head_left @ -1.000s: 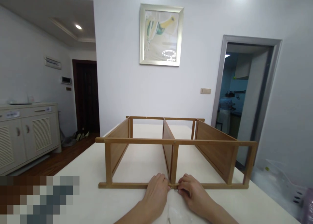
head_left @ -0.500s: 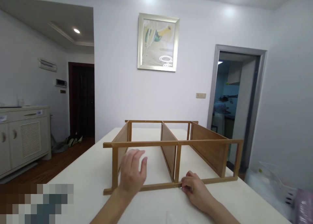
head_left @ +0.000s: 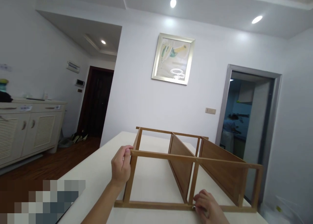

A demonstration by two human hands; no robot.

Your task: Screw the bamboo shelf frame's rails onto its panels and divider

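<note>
A wooden shelf rack [head_left: 166, 156] lies on its side on the white table, with its slatless panels standing upright between thin rails. My left hand [head_left: 121, 167] is closed around the left end of its upper front rail. Low at the front, my right hand [head_left: 209, 207] is curled beside the joint where the middle post [head_left: 194, 181] meets the bottom rail [head_left: 158, 205]. A small, pale, shiny bit shows at its fingertips, too little to name. The fingers hide most of that joint.
The white table [head_left: 97, 171] carries the rack. Behind it stands a wall with a framed picture [head_left: 173, 59]. A doorway [head_left: 230, 97] at the right shows a person in the room beyond. A white cabinet [head_left: 41, 126] stands at the left; clear plastic wrapping [head_left: 281, 211] lies at lower right.
My left hand has moved from above the left bay onto the rail's left end and closed on it. My right hand stays at the lower joint. The view has tilted and shifted.
</note>
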